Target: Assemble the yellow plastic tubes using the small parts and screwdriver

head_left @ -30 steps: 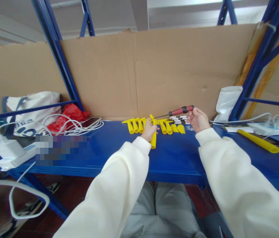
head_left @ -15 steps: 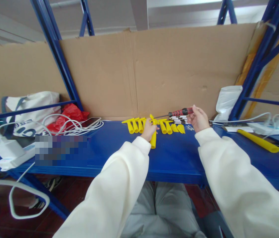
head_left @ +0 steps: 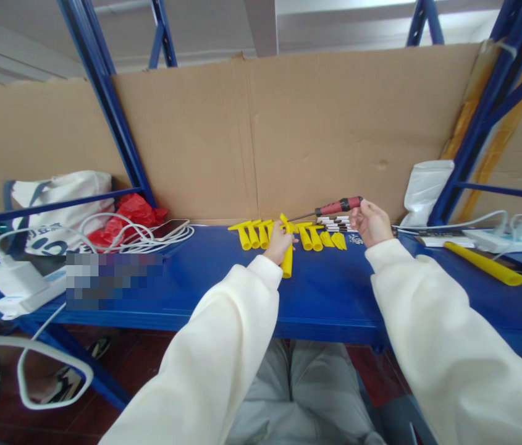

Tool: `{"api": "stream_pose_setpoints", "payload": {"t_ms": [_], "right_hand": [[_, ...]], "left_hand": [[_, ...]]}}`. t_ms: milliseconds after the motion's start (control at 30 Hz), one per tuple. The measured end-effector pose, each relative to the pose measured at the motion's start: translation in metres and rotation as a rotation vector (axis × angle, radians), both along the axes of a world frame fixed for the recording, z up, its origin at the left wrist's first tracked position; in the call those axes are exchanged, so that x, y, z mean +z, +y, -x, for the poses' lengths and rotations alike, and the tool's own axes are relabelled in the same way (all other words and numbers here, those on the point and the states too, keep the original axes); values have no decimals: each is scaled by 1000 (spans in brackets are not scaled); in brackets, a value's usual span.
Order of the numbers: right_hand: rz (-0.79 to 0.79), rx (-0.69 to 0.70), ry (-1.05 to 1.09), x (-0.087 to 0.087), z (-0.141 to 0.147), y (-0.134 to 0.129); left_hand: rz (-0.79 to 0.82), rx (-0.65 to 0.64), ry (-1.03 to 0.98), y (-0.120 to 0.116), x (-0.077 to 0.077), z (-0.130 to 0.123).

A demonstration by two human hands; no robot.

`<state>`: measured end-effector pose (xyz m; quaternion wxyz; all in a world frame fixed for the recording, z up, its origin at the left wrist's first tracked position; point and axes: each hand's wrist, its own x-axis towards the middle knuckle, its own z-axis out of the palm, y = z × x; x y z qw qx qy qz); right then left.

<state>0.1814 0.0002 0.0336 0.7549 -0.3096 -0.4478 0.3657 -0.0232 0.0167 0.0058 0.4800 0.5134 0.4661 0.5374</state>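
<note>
My left hand [head_left: 280,242] is closed round a yellow plastic part [head_left: 287,264] with a wide tube end pointing toward me. A screwdriver [head_left: 335,207] with a red and black handle reaches from the right, its shaft tip at the top of that part. The fingers of my right hand [head_left: 372,222] are closed at the end of the handle. Several yellow T-shaped parts [head_left: 245,238] lie left of my left hand, and more [head_left: 306,238] lie to its right. Beside them are small yellow pieces [head_left: 338,240] and small screws [head_left: 356,238].
Black-and-white markers [head_left: 335,220] lie by the cardboard wall [head_left: 316,136]. On the right are a long yellow tube [head_left: 483,264], a white pouch [head_left: 427,191] and a power strip [head_left: 501,240]. White cables [head_left: 163,240], a red bag [head_left: 131,213] and a cloth bag [head_left: 66,210] occupy the left.
The screwdriver handle has tilted up slightly and turned, and the fingers of my right hand have shifted at its end. My left hand has stayed in place.
</note>
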Motion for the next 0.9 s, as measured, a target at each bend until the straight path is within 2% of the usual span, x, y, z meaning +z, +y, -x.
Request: {"api": "stream_pose_setpoints", "payload": {"t_ms": [167,900], "right_hand": [[-14,-37,39,0,0,1],[19,-14,-12,-1,1,0]], "left_hand": [[0,2,3,0,0,0],[26,-10,1,-2,1,0]]}}
